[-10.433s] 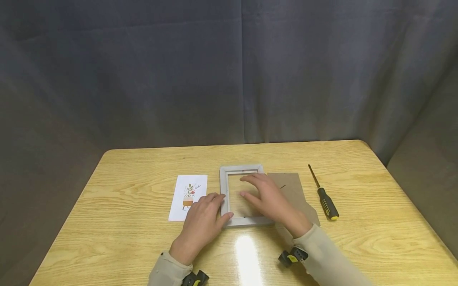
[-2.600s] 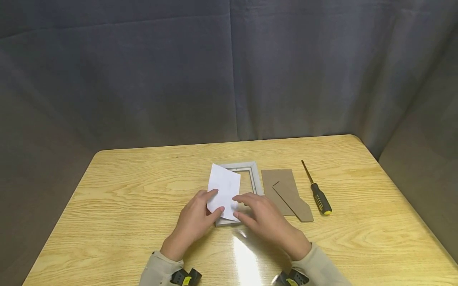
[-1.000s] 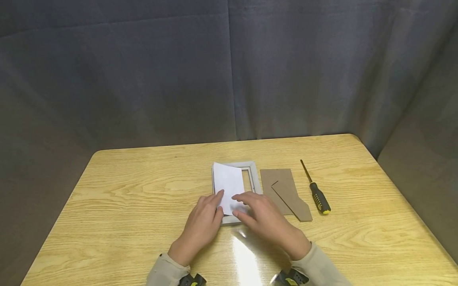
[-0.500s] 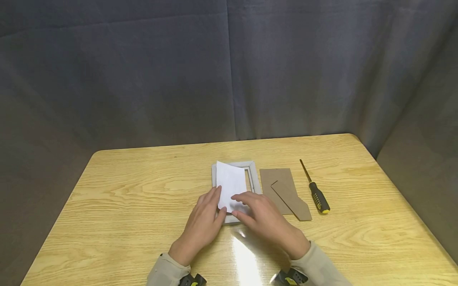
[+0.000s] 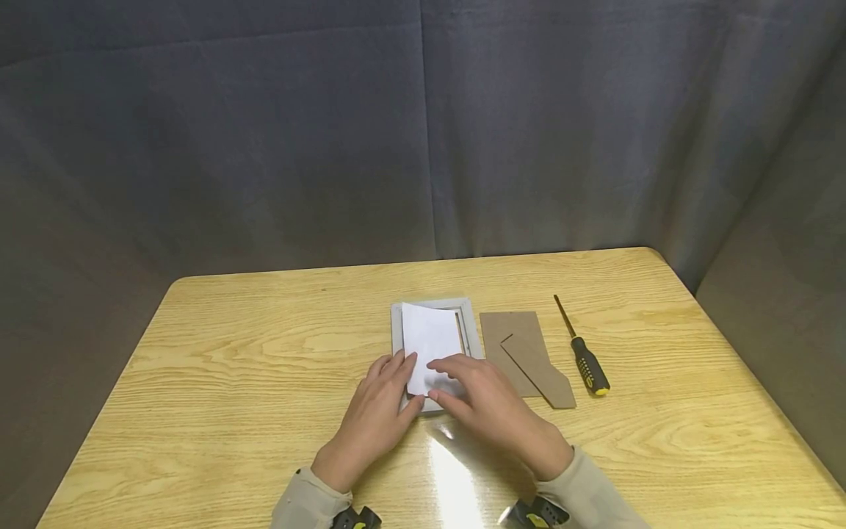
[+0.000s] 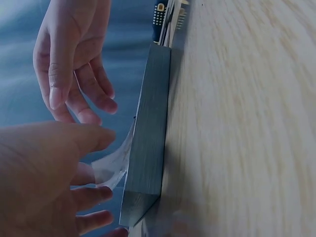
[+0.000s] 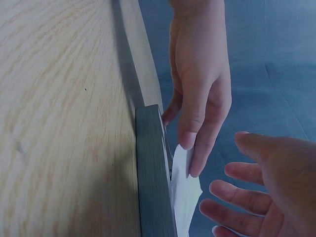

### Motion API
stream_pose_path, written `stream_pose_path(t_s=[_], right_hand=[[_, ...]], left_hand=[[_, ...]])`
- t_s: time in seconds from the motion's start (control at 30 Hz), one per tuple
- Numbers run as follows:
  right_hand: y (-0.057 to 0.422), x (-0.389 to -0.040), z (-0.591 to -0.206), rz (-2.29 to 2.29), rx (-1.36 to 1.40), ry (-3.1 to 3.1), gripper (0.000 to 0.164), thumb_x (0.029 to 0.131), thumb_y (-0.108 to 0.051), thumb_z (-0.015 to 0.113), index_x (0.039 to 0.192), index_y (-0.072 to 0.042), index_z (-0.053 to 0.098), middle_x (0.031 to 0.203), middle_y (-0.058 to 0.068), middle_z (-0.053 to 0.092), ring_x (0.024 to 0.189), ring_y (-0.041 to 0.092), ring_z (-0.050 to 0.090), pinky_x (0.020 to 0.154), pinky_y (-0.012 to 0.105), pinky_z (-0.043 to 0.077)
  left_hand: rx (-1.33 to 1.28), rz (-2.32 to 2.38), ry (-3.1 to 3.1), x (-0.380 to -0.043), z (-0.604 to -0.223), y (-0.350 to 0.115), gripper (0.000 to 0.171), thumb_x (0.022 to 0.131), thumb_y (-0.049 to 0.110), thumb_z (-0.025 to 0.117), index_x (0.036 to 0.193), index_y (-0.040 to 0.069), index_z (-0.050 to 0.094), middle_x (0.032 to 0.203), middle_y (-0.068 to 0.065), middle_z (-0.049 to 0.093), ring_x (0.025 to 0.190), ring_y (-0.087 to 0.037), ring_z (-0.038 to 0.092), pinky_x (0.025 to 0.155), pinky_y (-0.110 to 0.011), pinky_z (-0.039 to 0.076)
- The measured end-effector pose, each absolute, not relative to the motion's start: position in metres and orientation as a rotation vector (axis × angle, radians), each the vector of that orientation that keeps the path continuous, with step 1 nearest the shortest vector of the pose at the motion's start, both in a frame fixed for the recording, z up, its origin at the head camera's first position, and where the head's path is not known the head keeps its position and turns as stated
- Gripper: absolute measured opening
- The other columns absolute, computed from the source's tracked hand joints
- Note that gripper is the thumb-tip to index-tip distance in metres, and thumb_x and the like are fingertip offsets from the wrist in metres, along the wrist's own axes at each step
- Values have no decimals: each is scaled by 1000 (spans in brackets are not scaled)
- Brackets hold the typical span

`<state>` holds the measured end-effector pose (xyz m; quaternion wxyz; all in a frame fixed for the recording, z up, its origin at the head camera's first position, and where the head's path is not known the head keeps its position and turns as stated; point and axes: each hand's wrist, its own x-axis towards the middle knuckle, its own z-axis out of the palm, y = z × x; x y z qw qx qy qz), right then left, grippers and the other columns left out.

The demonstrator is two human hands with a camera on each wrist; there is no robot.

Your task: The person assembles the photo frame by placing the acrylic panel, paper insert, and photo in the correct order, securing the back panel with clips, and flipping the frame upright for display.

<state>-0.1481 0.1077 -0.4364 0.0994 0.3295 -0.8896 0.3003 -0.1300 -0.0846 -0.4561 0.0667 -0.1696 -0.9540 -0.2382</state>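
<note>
A sheet of white paper (image 5: 432, 338) lies blank side up over the grey picture frame (image 5: 473, 334), slightly tilted. In the right wrist view the paper (image 7: 183, 197) lifts off the frame (image 7: 152, 163) along its side. The left hand (image 5: 373, 408) pinches the paper's lower left edge between thumb and finger, with other fingers by the frame's left side. Over the lower right of the paper hovers the right hand (image 5: 496, 404), its fingers loosely bent. A gap shows between the right hand (image 7: 266, 182) and the paper in the right wrist view.
Right of the frame lies a brown backing board (image 5: 518, 330) with an angled stand leg (image 5: 545, 378) on it. A black and yellow screwdriver (image 5: 588, 364) lies farther right. The wooden table (image 5: 231, 367) ends at a grey curtain (image 5: 297, 147).
The paper, picture up left of the frame at first, now lies blank side up over it. Lately the left hand has shifted it right and straighter; the right hand has barely moved.
</note>
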Motion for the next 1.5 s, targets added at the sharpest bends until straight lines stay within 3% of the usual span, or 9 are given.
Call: stream_pose_path(t_s=[0.4,0.7,1.07,1.3,1.5], right_hand=[[108,-148,-437,895,956,-2638,37,88,-35,61,116,-11,66,114,-2,67,108,11,59,93,37,45],[107,-148,-436,901,952,-2634,36,87,-34,63,115,-11,66,113,-2,67,107,11,59,93,36,45],[107,-147,-435,894,943,-2631,35,87,-32,64,115,-12,66,113,-2,67,108,11,59,93,35,45],[107,-147,-435,902,950,-2635,36,87,-32,64,115,-10,66,113,-2,67,109,11,58,93,38,45],[107,-147,-435,897,956,-2640,36,87,-32,63,115,-10,66,113,-1,67,108,11,59,93,37,45]], left_hand=[[-513,-694,-2926,-129,-457,-86,64,89,40,56,142,4,44,150,-13,35,138,-36,27,103,-55,31],[-503,-653,-2857,-130,-458,-88,56,85,20,65,134,-1,52,140,-16,48,133,-36,36,103,-52,32],[-487,-647,-2788,-133,-459,-87,51,85,31,65,126,1,60,130,-16,57,127,-36,45,100,-52,36],[-534,-631,-2852,-132,-462,-83,60,84,35,64,134,3,53,139,-15,50,133,-37,36,103,-54,33],[-554,-594,-2917,-128,-463,-83,65,88,45,57,140,7,48,149,-24,33,139,-41,22,104,-55,29]])
